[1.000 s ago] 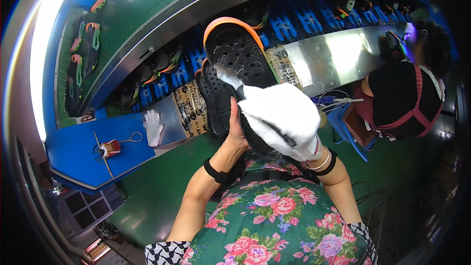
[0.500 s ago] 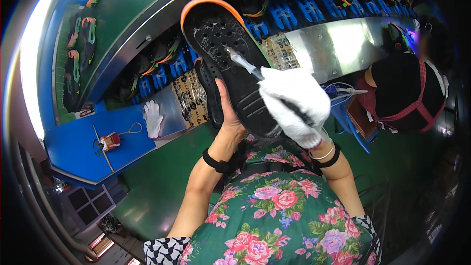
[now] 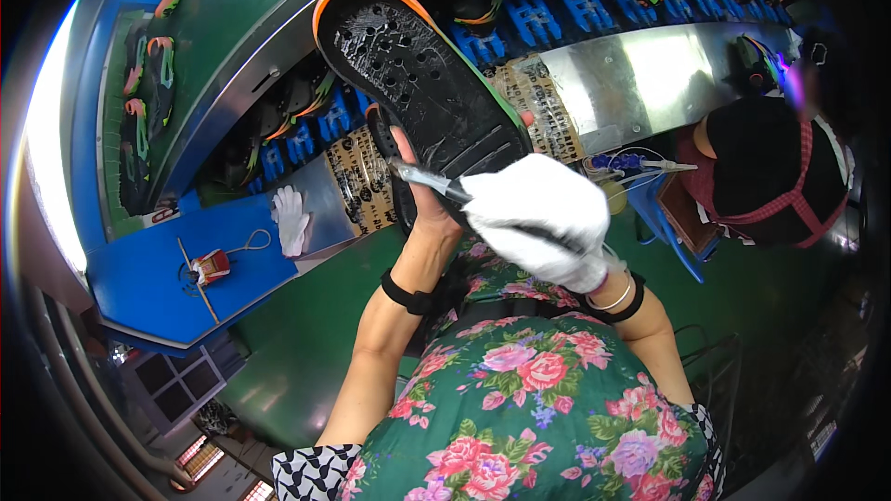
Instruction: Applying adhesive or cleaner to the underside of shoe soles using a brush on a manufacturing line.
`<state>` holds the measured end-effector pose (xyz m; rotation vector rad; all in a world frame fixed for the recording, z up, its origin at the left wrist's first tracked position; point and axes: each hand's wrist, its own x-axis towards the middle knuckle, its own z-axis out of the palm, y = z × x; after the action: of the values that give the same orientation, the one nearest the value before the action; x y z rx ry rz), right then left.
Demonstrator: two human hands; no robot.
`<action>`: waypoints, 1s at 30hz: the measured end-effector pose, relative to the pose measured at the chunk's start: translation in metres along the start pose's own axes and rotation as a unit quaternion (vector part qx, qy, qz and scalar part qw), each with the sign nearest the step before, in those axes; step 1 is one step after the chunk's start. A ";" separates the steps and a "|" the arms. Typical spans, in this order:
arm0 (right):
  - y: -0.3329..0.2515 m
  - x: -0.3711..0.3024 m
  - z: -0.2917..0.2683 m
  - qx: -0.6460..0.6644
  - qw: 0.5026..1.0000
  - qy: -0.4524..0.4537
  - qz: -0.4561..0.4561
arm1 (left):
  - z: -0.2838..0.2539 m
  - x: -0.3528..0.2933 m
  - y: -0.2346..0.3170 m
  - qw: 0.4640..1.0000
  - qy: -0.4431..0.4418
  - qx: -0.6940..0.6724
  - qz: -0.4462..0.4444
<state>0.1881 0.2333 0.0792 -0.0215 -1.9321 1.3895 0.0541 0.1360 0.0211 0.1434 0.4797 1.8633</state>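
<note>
My bare left hand point(image 3: 430, 202) grips a black shoe sole point(image 3: 418, 74), its orange and green rim showing and its far end tilted up to the left. Small holes dot its far part, and wet-looking, whitish streaks lie across it. Part of a second black sole point(image 3: 379, 130) shows behind it, beside my left fingers. In a white knitted glove, my right hand point(image 3: 543, 218) is closed round a brush point(image 3: 432, 180) with a dark handle and a pale, wet-looking head. The brush head is over the sole's left edge, in front of my left fingers; whether it touches is unclear.
Blue racks point(image 3: 534, 19) with shoe parts line the metal conveyor ahead, and taped cardboard point(image 3: 357, 176) covers part of its edge. A white glove point(image 3: 290, 220) lies beside the blue table point(image 3: 139, 264). At right sits another person point(image 3: 756, 167) in a plaid apron.
The brush has moved off the sole's holed part, down and left to its edge. The sole has shifted left, and more whitish streaks show on it.
</note>
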 end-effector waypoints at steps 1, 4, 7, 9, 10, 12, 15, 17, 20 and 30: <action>0.006 -0.001 -0.003 -0.024 0.999 0.026 -0.019 | 0.006 0.001 0.000 0.999 0.023 -0.042 0.007; 0.007 -0.002 -0.005 -0.047 0.996 0.069 0.014 | 0.011 0.008 0.000 0.992 0.043 -0.117 0.019; -0.001 -0.001 0.004 -0.123 0.990 -0.018 -0.063 | 0.005 0.011 0.008 0.996 -0.012 -0.090 -0.010; -0.001 0.002 -0.006 -0.009 0.999 -0.027 -0.022 | 0.006 0.018 0.010 0.995 -0.016 -0.100 -0.016; 0.001 0.003 -0.010 0.039 0.999 -0.022 0.011 | 0.007 0.020 0.012 0.993 -0.023 -0.110 -0.019; 0.014 -0.001 -0.015 -0.050 0.998 0.003 -0.034 | 0.008 0.021 0.010 0.996 0.014 -0.082 0.012; 0.007 -0.006 -0.009 -0.108 0.991 -0.033 -0.073 | 0.010 0.023 0.010 0.992 -0.052 -0.103 0.048; 0.001 -0.007 -0.007 -0.058 0.995 -0.056 -0.051 | 0.011 0.028 0.010 0.991 -0.054 -0.113 0.045; 0.005 -0.008 -0.016 0.089 0.995 -0.026 0.038 | 0.003 0.029 0.011 0.994 -0.076 -0.079 0.022; 0.011 -0.018 -0.019 0.135 0.988 -0.011 0.075 | 0.003 0.024 0.009 0.989 -0.088 -0.099 0.072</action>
<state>0.2077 0.2453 0.0628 -0.0216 -1.7744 1.7487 0.0388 0.1564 0.0245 0.2116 0.1632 2.0057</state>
